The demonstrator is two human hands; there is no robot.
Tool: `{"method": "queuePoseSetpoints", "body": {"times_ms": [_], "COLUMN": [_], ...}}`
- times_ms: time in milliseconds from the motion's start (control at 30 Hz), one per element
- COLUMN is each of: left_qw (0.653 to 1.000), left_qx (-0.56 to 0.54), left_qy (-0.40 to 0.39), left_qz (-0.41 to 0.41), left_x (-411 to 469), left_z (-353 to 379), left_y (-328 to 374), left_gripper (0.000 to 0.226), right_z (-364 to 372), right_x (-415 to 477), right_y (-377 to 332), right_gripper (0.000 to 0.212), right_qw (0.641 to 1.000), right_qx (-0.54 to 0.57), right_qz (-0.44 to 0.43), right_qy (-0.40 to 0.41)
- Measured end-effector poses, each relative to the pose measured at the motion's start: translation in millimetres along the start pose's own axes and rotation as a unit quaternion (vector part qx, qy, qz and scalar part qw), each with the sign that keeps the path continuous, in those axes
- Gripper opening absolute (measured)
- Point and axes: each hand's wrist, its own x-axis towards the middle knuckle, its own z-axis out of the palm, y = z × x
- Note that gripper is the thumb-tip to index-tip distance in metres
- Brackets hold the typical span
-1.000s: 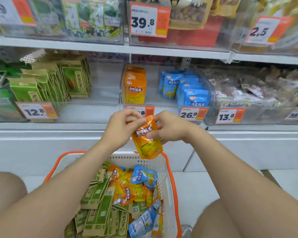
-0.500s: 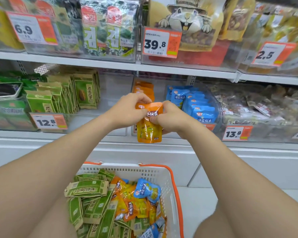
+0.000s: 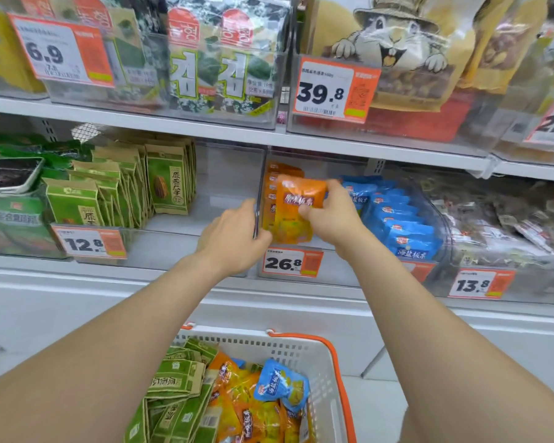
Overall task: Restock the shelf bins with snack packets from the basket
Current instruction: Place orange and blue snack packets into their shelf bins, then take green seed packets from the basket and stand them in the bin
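Note:
An orange snack packet (image 3: 296, 207) stands upright at the front of the clear shelf bin (image 3: 343, 266), in front of a row of matching orange packets (image 3: 277, 171). My right hand (image 3: 331, 215) grips its right side. My left hand (image 3: 234, 236) rests against the bin's left front corner, thumb touching the packet's lower left edge. Below, the white basket with orange handles (image 3: 314, 356) holds green packets (image 3: 176, 388), orange packets (image 3: 237, 407) and a blue packet (image 3: 282, 383).
Blue packets (image 3: 400, 219) fill the right half of the same bin. Green seed packets (image 3: 135, 190) stand in the bin to the left, with bare room beside them. Price tags (image 3: 291, 263) hang on the bin fronts. An upper shelf (image 3: 224, 129) carries seaweed and nut bags.
Both hands lifted the orange packet from above the basket up and forward into the shelf bin. My left hand has slid off the packet's top to the bin's corner.

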Motion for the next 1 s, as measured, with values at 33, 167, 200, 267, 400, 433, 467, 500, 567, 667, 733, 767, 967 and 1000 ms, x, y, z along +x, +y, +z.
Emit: {"method": "queuePoseSetpoints", "body": {"times_ms": [33,167,200,267,400,433,467,500,567,667,733,767,967,1000], "left_qw": [1.000,0.999,0.999,0.999,0.998,0.998,0.998,0.998,0.998,0.998,0.998,0.998,0.996,0.993], "left_qx": [0.000,0.007,0.009,0.009,0.016,0.017,0.016,0.014,0.011,0.002,-0.008,-0.011,0.008,0.034], "left_qy": [0.006,0.022,0.025,0.031,0.048,0.050,0.051,0.052,0.049,0.039,0.033,0.033,0.058,0.078], "left_qz": [0.004,0.033,0.038,0.044,0.046,0.044,0.042,0.042,0.043,0.046,0.046,0.049,0.069,0.080], "left_x": [-0.1,-0.5,-0.6,-1.2,-2.6,-3.1,-3.1,-3.6,-4.6,-5.8,-7.1,-7.8,-14.1,-16.3], "left_z": [0.1,2.4,3.1,3.7,7.0,7.5,7.9,7.3,6.0,4.8,3.2,2.5,2.5,2.3], "left_y": [-0.7,-4.8,-5.5,-5.1,-3.7,-3.2,-2.9,-2.2,-1.1,-0.5,0.1,0.0,-1.1,-0.2], "left_gripper": [0.019,0.022,0.022,0.021,0.021,0.021,0.021,0.021,0.022,0.022,0.020,0.018,0.029,0.037], "right_z": [1.6,6.3,7.0,7.0,11.4,13.7,16.2,18.6,21.0,21.7,20.8,19.9,12.0,10.6], "right_x": [1.2,4.7,6.1,8.7,8.9,9.5,9.8,10.9,12.4,15.1,17.7,18.7,10.2,7.2], "right_y": [2.3,9.8,10.0,8.8,7.6,8.2,7.9,8.3,8.9,12.2,15.3,16.1,10.7,10.0], "right_gripper": [0.036,0.035,0.033,0.032,0.033,0.031,0.030,0.029,0.030,0.041,0.051,0.055,0.059,0.057], "right_qw": [0.999,0.984,0.981,0.977,0.968,0.967,0.967,0.968,0.970,0.966,0.964,0.965,0.959,0.957], "right_qx": [-0.043,-0.168,-0.187,-0.208,-0.246,-0.248,-0.249,-0.245,-0.237,-0.258,-0.267,-0.262,-0.275,-0.282], "right_qz": [0.000,-0.022,-0.027,-0.015,-0.013,-0.025,-0.034,-0.038,-0.041,-0.028,-0.001,0.015,0.050,0.049], "right_qy": [-0.022,-0.052,-0.048,-0.038,-0.055,-0.047,-0.037,-0.029,-0.028,-0.021,-0.009,-0.015,-0.043,-0.039]}}
